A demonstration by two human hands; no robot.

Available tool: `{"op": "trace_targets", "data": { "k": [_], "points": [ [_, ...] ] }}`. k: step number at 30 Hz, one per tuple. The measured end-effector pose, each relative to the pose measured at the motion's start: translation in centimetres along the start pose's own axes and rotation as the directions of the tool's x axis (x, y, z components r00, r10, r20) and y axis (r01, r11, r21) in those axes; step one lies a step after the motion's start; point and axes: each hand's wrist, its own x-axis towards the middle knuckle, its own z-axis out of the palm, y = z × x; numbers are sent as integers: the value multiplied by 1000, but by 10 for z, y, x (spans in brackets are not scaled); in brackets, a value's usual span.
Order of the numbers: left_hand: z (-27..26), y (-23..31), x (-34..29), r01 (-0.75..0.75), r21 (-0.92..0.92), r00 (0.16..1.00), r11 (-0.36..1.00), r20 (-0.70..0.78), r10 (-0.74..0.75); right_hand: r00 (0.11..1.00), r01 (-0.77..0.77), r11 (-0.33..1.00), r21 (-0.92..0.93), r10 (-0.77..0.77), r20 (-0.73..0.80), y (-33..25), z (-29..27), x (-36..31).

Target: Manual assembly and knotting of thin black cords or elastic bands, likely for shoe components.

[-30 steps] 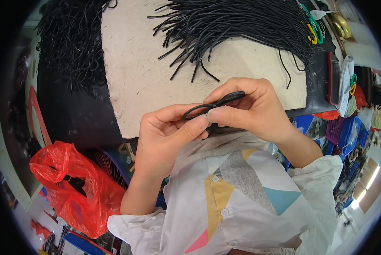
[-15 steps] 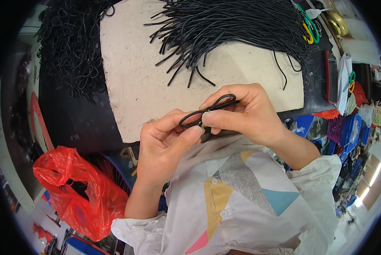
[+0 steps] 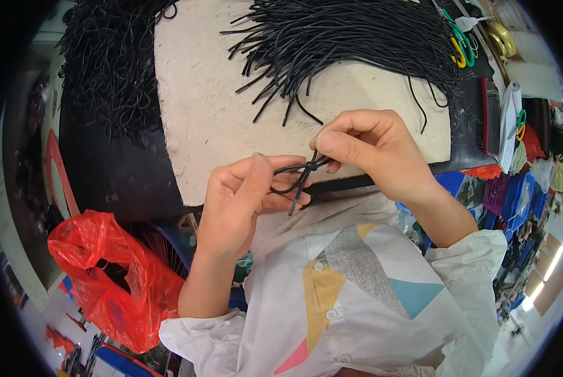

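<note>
A black cord [image 3: 311, 166] knotted into a bow is between my two hands, over the near edge of the pale board [image 3: 218, 113]. My right hand [image 3: 372, 147] is closed on the bow's right side, pinching it between thumb and fingers. On the other side, the left loop lies against the fingers of my left hand [image 3: 234, 204]. Its thumb is lifted away and the fingers are apart, so that hand is open. Two cord tails hang down from the knot toward me. The bow's right end is partly hidden by my right fingers.
Many straight black cords [image 3: 350, 44] lie across the board's far side. A heap of looped black cords [image 3: 111, 69] sits at far left. Scissors [image 3: 462, 47] and a dark red case [image 3: 490, 116] are at right. A red plastic bag [image 3: 115, 276] hangs at near left.
My left thumb has lifted off the cord and the left fingers have spread. My right hand has shifted slightly up and right. The knot and hanging tails now show.
</note>
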Motion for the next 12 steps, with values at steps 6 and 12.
{"op": "trace_targets", "data": {
  "k": [6, 12],
  "points": [
    [3, 9, 4, 30, 243, 987, 970, 147, -67, 987, 153, 983, -103, -146, 74, 3, 7, -7],
    [3, 15, 3, -41, 278, 972, 960, 234, -26, 970, 73, 997, 26, -77, 230, -10, 0, 0]
  ]
}}
